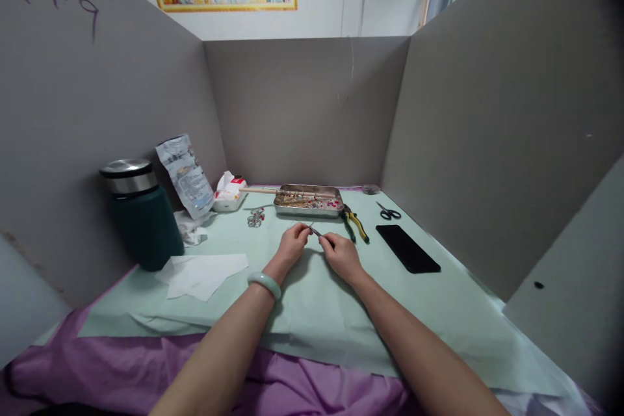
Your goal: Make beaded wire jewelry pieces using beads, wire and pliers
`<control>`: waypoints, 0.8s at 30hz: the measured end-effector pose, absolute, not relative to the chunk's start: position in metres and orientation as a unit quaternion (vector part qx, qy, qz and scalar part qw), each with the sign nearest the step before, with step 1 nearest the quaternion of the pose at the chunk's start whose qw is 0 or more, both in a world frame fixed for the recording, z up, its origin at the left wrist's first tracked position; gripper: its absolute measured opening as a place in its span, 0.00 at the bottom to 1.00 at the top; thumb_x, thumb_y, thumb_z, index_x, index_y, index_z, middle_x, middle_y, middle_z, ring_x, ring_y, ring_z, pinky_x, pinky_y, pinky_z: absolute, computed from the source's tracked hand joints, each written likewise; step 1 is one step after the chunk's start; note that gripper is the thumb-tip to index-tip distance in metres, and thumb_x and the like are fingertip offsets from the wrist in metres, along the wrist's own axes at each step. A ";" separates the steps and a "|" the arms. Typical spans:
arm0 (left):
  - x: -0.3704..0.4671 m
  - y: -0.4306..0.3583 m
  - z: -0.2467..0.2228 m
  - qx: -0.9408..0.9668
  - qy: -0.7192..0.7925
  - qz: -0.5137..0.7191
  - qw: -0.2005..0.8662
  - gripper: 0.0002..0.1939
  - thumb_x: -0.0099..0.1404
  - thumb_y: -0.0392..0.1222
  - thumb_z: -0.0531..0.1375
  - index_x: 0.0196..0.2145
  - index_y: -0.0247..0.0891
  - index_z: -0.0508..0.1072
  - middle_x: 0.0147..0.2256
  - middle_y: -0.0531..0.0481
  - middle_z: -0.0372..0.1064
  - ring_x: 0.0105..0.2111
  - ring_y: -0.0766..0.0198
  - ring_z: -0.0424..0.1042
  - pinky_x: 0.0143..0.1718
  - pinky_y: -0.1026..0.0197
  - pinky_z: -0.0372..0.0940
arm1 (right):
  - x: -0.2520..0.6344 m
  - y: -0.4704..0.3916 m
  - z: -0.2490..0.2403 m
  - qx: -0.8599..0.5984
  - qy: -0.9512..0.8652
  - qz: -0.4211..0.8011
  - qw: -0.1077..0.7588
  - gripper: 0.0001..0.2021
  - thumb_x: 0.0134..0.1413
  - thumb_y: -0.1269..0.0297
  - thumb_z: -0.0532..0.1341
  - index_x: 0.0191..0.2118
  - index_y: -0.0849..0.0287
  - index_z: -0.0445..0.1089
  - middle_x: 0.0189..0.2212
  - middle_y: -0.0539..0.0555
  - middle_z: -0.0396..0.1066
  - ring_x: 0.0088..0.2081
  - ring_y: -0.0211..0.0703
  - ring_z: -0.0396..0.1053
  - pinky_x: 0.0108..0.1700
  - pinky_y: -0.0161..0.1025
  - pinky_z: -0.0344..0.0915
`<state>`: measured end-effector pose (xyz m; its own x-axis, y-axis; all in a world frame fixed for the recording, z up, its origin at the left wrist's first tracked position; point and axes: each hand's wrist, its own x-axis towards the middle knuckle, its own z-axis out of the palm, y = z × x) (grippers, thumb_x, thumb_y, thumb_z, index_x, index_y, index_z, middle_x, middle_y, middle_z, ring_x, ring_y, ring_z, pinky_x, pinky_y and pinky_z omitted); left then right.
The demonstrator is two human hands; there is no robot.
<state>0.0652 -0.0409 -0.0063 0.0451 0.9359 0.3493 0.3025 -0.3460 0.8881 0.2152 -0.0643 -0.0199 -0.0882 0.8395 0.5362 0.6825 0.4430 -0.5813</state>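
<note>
Near the middle of the pale green cloth, my left hand is closed in a pinch on something too small to make out. A pale green bangle circles that wrist. My right hand is wrapped round a slim dark tool, whose thin metal tip points left and reaches my left fingertips. Just beyond both hands lies a metal tray holding small beads and gold and red pieces. Pliers with green and yellow handles rest at its right corner.
At the left stand a dark green flask, a silver pouch and a tissue pack. White paper lies in front, a beaded chain farther back. A black phone and scissors lie right. Grey partitions enclose the table.
</note>
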 end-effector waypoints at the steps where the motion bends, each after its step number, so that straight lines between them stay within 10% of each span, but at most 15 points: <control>1: 0.065 -0.040 -0.007 0.653 0.481 0.502 0.300 0.06 0.56 0.40 0.54 0.26 0.37 0.69 0.20 0.55 0.61 0.23 0.67 0.60 0.26 0.65 0.54 | 0.215 -0.065 -0.020 -0.524 -0.730 0.089 0.430 0.14 0.58 0.60 0.53 0.31 0.56 0.74 0.29 0.54 0.75 0.32 0.42 0.69 0.35 0.33 0.58; 24: 0.068 -0.045 -0.006 0.635 0.468 0.518 0.330 0.13 0.59 0.47 0.53 0.32 0.36 0.71 0.16 0.58 0.56 0.18 0.69 0.56 0.21 0.66 0.53 | 0.215 -0.058 -0.022 -0.502 -0.707 0.150 0.475 0.16 0.58 0.57 0.51 0.32 0.57 0.73 0.29 0.53 0.74 0.33 0.43 0.69 0.33 0.34 0.60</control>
<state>0.0685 -0.0448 -0.0056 0.0247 0.9366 0.3494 0.2533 -0.3440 0.9042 0.2153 -0.0579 -0.0220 -0.0448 0.8525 0.5209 0.5677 0.4507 -0.6889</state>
